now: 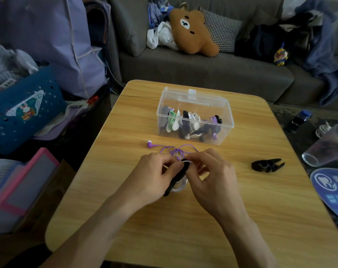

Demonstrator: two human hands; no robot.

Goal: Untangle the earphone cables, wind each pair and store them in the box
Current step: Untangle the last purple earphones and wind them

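On the wooden table (125,200), a clear plastic box (195,117) stands open and holds several wound earphone pairs on winders. In front of it, purple earphones (176,150) lie loose, one earbud out to the left. My left hand (154,175) and my right hand (208,171) meet just below that purple cable. Both pinch a black winder (176,178) with white cable looped around it. My fingers hide most of the white cable.
A spare black winder (267,165) lies at the table's right. Off the right edge are a tipped clear glass (327,146) and a blue round fan (330,188). A grey sofa (203,66) with a bear cushion stands behind. Bags and boxes crowd the left.
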